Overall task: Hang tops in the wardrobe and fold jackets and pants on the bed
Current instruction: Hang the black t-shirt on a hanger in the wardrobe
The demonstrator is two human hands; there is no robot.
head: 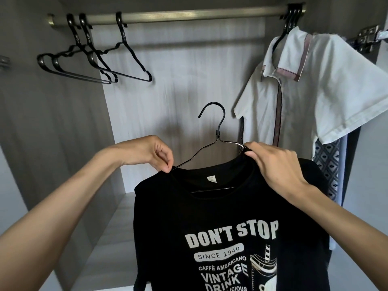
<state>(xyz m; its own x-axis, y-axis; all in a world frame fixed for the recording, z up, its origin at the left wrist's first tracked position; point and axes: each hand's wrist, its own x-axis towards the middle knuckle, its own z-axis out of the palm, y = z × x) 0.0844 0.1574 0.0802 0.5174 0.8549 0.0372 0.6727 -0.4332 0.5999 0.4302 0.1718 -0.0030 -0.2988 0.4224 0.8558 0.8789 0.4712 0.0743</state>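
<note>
- A single wide-angle camera on the person's head faces forward into the wardrobe (178,80), with its back panel met almost square-on.
- Close range — the rail (189,16) runs along the top edge, and the left forearm (63,206) and right forearm (336,219) enter from the lower corners.
- The black T-shirt (210,217) fills the lower middle, nearest the lens.
- Straight edges bow toward the borders.

Rail (189,16): one. Bare black hangers (126,75) at its left end: three. Hanger hooks (291,13) bunched at its right end: three. White polo shirt (304,85): one. Black printed T-shirt (210,217): one, on one more hanger (218,131). Hands: two, left hand (151,152) and right hand (277,164).
</note>
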